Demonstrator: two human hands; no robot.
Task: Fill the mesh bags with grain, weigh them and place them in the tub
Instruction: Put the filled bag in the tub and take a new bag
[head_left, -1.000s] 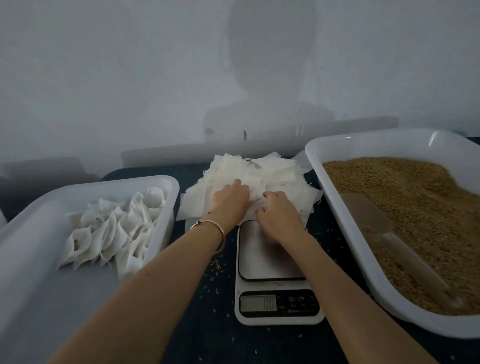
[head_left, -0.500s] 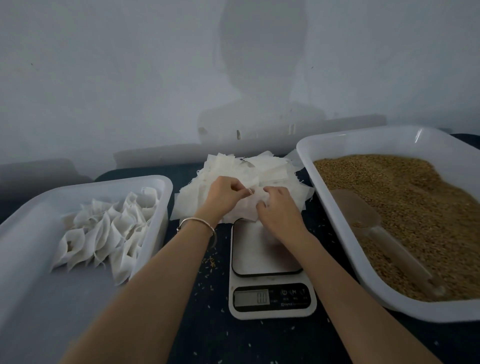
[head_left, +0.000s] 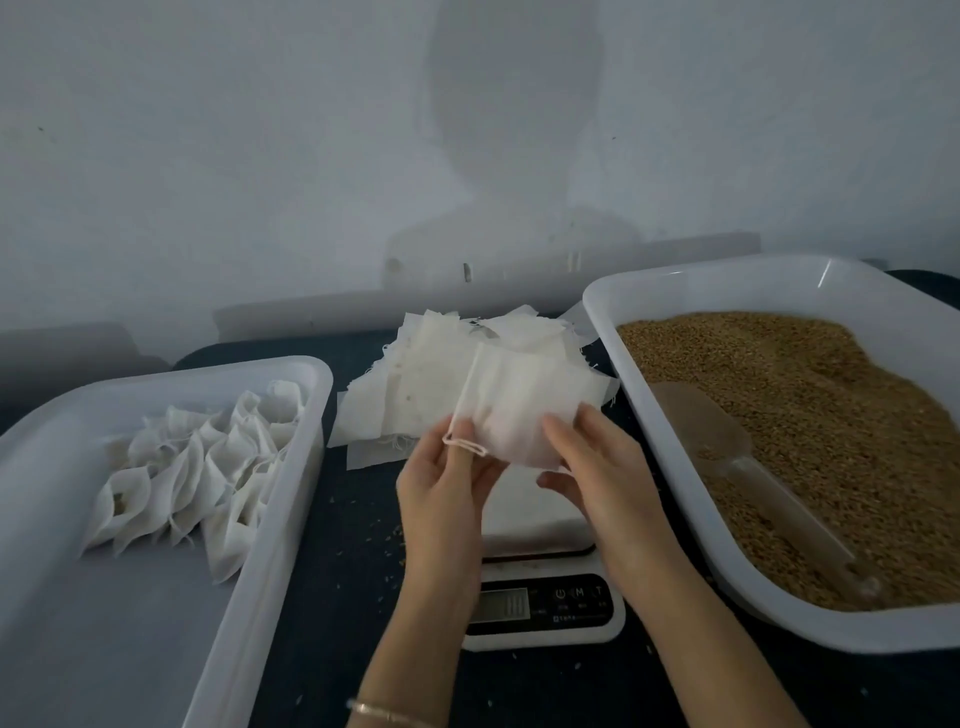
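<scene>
Both hands, left hand (head_left: 441, 488) and right hand (head_left: 592, 467), are pinching one mesh bag (head_left: 511, 415) at frame centre; that limp mouth risks collapsing, spilling grain (head_left: 805, 415) while scooping.

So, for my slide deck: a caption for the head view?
Both hands hold an empty mesh bag above the scale, between filled-bag tub and grain tub.

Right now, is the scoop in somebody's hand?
No, the scoop lies in the grain, while the left hand and the right hand both hold a mesh bag.
</scene>
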